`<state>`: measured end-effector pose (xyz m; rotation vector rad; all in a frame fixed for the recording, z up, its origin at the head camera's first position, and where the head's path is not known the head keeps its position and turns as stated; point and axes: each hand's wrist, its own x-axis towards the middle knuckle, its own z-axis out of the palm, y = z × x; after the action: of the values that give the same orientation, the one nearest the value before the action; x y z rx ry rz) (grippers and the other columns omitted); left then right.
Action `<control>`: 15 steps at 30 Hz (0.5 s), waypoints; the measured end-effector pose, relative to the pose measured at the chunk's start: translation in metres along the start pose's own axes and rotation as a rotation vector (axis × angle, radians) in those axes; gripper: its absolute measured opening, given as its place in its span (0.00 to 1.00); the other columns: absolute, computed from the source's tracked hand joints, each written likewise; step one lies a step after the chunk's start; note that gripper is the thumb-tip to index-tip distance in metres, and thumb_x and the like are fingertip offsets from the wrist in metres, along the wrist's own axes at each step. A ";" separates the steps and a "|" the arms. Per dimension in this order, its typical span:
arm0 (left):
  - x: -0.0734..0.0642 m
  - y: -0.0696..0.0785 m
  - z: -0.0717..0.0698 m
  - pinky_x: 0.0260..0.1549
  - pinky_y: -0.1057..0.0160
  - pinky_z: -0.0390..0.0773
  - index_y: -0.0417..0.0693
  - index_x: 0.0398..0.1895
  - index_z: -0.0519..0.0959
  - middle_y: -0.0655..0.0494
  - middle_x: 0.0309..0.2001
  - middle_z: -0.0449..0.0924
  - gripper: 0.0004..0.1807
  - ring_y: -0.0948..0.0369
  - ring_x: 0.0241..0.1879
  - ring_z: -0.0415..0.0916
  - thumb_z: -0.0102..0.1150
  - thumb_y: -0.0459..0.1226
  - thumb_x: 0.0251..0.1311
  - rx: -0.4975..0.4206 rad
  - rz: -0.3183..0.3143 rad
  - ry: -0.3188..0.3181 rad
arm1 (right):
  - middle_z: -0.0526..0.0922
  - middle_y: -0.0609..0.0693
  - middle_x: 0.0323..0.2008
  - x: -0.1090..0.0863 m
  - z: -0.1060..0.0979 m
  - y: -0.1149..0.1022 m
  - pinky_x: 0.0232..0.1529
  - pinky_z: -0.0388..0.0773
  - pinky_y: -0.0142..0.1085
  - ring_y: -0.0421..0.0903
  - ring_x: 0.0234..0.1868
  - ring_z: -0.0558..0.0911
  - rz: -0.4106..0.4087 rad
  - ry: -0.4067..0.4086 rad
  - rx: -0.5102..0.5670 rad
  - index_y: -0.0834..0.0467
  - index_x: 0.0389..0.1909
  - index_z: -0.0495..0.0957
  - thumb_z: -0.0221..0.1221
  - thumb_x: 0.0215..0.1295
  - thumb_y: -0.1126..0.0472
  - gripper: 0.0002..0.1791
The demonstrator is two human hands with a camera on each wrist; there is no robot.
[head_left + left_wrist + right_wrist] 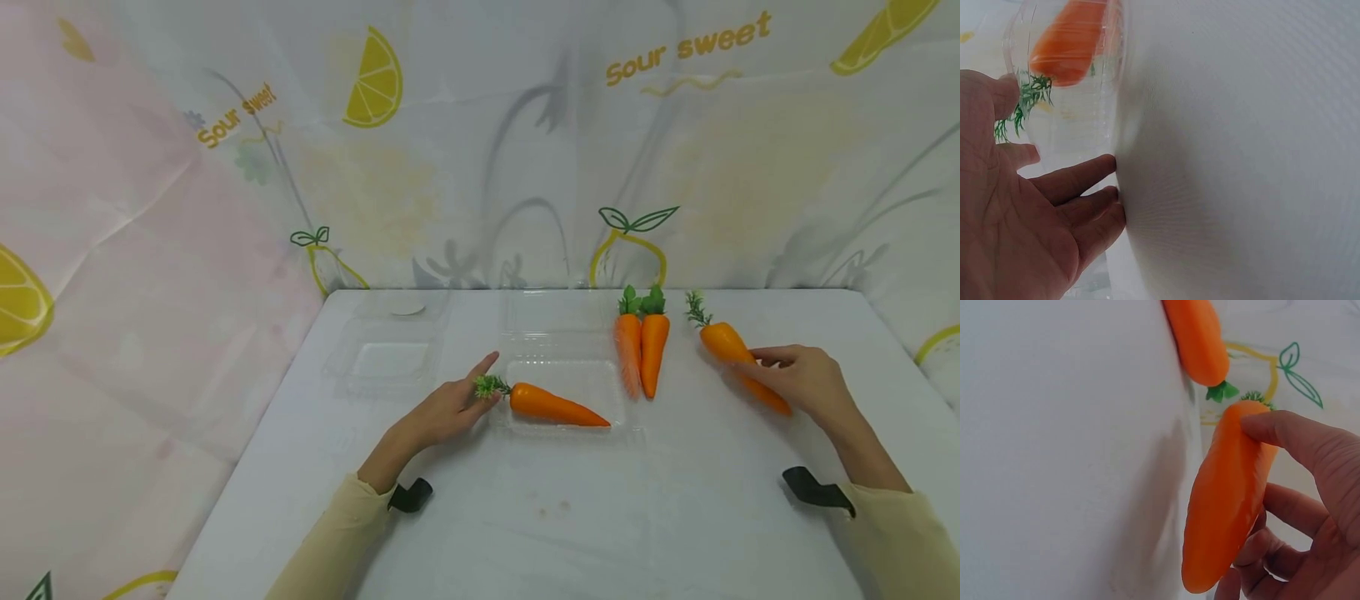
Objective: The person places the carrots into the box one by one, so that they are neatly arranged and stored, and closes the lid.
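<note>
My right hand (802, 379) pinches an orange toy carrot (729, 343) between thumb and fingers at the table's right side; its leafy top points to the back left, its tip to the front right. In the right wrist view the thumb presses on this carrot (1225, 494) near its green end. My left hand (450, 410) rests at the left edge of a clear plastic box (577, 372), fingers spread and fairly straight, fingertips down by the table. A second carrot (555, 406) lies across that box, its green sprig (491, 386) by the left hand's fingers.
Two more carrots (654, 354) lie side by side just right of the box, leaves toward the back. Another clear plastic box (390, 362) stands open at the back left. A printed curtain (480, 167) hangs behind the white table (540, 517).
</note>
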<state>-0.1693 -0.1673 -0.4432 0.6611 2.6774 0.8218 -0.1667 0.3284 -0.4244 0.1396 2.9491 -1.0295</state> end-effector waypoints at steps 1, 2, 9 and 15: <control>0.000 0.000 0.000 0.60 0.48 0.69 0.66 0.80 0.42 0.59 0.26 0.74 0.39 0.57 0.42 0.76 0.42 0.60 0.72 -0.002 -0.001 -0.001 | 0.77 0.69 0.46 -0.001 -0.001 -0.002 0.29 0.70 0.36 0.62 0.44 0.72 -0.009 0.006 0.002 0.73 0.53 0.78 0.64 0.63 0.42 0.36; 0.000 0.000 0.000 0.60 0.48 0.70 0.66 0.80 0.42 0.59 0.25 0.73 0.38 0.57 0.40 0.76 0.42 0.60 0.72 -0.003 -0.001 0.000 | 0.77 0.69 0.47 -0.001 -0.001 -0.003 0.29 0.70 0.36 0.61 0.44 0.72 -0.016 0.010 -0.002 0.73 0.53 0.78 0.64 0.63 0.42 0.36; 0.000 0.000 -0.001 0.58 0.48 0.71 0.67 0.80 0.42 0.57 0.21 0.69 0.38 0.57 0.33 0.72 0.41 0.60 0.72 -0.001 -0.003 -0.004 | 0.78 0.66 0.46 -0.002 -0.003 -0.020 0.26 0.68 0.36 0.54 0.39 0.70 -0.056 0.017 0.020 0.72 0.54 0.78 0.65 0.63 0.43 0.35; 0.001 -0.001 0.000 0.58 0.48 0.72 0.67 0.80 0.42 0.58 0.22 0.70 0.38 0.57 0.35 0.73 0.42 0.60 0.72 0.004 -0.007 -0.005 | 0.77 0.63 0.44 -0.001 0.002 -0.037 0.26 0.67 0.35 0.52 0.38 0.68 -0.067 0.006 0.037 0.72 0.54 0.78 0.65 0.63 0.43 0.35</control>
<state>-0.1703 -0.1677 -0.4444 0.6528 2.6768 0.8116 -0.1691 0.2978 -0.4028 0.0453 2.9601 -1.0942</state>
